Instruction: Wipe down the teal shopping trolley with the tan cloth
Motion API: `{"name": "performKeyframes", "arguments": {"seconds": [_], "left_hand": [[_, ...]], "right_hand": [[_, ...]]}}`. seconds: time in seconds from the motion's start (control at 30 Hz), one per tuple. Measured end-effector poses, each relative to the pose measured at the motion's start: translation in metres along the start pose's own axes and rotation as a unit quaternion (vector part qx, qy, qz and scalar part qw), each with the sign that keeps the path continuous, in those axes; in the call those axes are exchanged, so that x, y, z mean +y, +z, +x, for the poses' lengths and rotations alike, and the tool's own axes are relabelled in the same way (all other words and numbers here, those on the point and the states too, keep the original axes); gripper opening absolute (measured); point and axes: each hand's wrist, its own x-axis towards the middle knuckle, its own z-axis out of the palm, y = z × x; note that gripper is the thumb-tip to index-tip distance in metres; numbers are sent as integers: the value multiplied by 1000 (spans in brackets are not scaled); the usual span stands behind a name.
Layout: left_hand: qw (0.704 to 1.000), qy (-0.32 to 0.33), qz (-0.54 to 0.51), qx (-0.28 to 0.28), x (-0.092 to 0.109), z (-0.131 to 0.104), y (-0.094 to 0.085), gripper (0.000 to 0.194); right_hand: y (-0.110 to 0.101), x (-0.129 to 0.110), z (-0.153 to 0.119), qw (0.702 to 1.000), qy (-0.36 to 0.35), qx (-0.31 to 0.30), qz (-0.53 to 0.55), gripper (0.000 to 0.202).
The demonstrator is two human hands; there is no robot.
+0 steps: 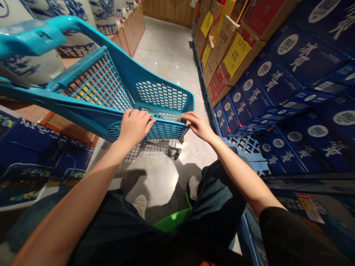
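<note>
A blue plastic shopping cart (166, 88) stands across the aisle before me, its handle to the left and its basket end near the middle. My left hand (135, 126) rests over the near side rim of the basket, its fingers bent over the edge. At the right end corner of the same rim is my right hand (198, 125), with fingers curled over it. A small brownish patch shows under those fingertips, too small to make out. No goods can be seen in the visible part of the basket.
Stacked blue cartons (277, 77) on a blue pallet (246, 146) line the right side. Brown boxes with yellow price signs (235, 55) stand beyond them. Large blue-and-white jars (102, 16) sit at left, above dark blue gift bags (41, 147). Something green (173, 220) lies between my legs.
</note>
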Motion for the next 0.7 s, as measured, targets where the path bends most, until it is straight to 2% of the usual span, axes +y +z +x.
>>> {"name": "performKeyframes", "arguments": {"seconds": [0.13, 0.33, 0.57, 0.7], "left_hand": [[1000, -2, 0, 5, -1, 1, 2, 35], [1000, 0, 7, 8, -1, -1, 3, 35], [1000, -13, -11, -5, -2, 0, 3, 34], [1000, 3, 26, -3, -2, -1, 3, 37]], "right_hand": [[-2, 3, 2, 999, 20, 24, -20, 43], [7, -15, 0, 999, -26, -14, 15, 43], [-7, 2, 3, 999, 32, 11, -16, 47], [1, -6, 0, 1000, 0, -2, 3, 46]]}}
